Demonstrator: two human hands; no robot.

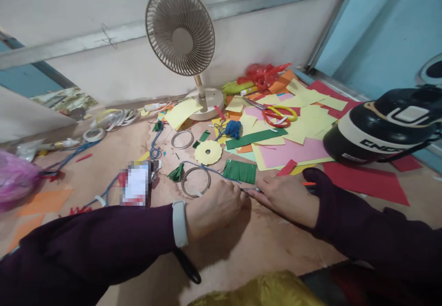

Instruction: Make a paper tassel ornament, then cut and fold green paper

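Observation:
My left hand (219, 204) is closed low over the table, fingertips pressed together and the wrist in a pale band. Just right of it, my right hand (288, 198) is closed too, thumb and fingers pinched. A thin dark and greyish piece shows between the two hands, mostly hidden by fingers. Above them lies a fringed green paper (241, 171). Behind my left hand rests a ring (184, 191) beside a green paper tassel (177, 172), with a blue cord running near. A scalloped yellow paper disc (216, 153) with a centre hole lies farther back.
A desk fan (183, 43) stands at the back. Scissors (281, 115) lie on loose coloured papers (304, 124). A large black-and-white jug (376, 133) stands right. At left are a pink plastic bag (17, 177), a tape roll (94, 135) and a blurred-out packet (136, 184).

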